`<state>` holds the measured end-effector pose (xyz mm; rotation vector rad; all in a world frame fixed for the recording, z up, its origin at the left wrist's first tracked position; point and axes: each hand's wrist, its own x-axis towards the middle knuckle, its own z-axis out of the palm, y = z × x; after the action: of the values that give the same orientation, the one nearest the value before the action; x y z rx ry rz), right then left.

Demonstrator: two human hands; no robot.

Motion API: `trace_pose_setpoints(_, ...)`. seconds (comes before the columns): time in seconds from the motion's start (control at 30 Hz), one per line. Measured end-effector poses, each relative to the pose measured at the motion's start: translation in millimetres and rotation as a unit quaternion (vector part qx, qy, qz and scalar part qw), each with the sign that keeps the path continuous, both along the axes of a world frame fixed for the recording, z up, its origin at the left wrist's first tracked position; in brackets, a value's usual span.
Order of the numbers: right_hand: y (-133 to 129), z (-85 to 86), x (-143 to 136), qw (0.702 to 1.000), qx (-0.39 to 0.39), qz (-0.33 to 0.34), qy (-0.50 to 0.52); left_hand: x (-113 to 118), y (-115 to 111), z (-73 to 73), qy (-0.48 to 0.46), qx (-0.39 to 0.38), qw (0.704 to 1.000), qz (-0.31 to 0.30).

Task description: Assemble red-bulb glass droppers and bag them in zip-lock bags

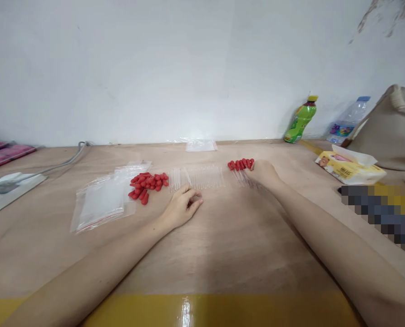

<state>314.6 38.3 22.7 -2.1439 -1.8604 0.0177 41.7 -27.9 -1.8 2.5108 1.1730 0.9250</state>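
Observation:
My right hand [264, 173] is pinched at the right end of a row of droppers [238, 175], glass tubes with red rubber bulbs. Its thumb and fingers close on the end dropper, and they partly hide its tube. My left hand [185, 205] rests on the table with loosely curled fingers, thumb apart, holding nothing I can see. Just beyond it lies a row of clear glass tubes [205, 177] without bulbs, side by side. Left of these tubes is a loose pile of red rubber bulbs [148, 182].
Clear zip bags [102, 202] lie left of the bulbs, and another bag [201, 145] sits by the wall. At right are a green bottle [301, 120], a water bottle [348, 120], a tissue pack [350, 167] and a beige bag [389, 131]. A cable [64, 161] runs at left.

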Motion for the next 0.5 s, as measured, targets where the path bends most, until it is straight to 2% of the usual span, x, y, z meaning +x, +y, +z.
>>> trace_pose_setpoints(0.2, -8.6, 7.2, -9.3, 1.0, -0.012, 0.001, -0.028, 0.3, -0.3, 0.1, 0.001, -0.008, 1.0, 0.002)
trace_pose_setpoints(0.37, -14.1, 4.1, -43.2, 0.997, 0.008, 0.078, 0.009, -0.2, -0.6, 1.4, 0.003, -0.01, 1.0, -0.004)
trace_pose_setpoints(0.5, -6.0, -1.6, -66.0, 0.997, -0.032, 0.068, 0.009, 0.4, -0.3, 1.2, 0.014, -0.003, 1.0, -0.001)
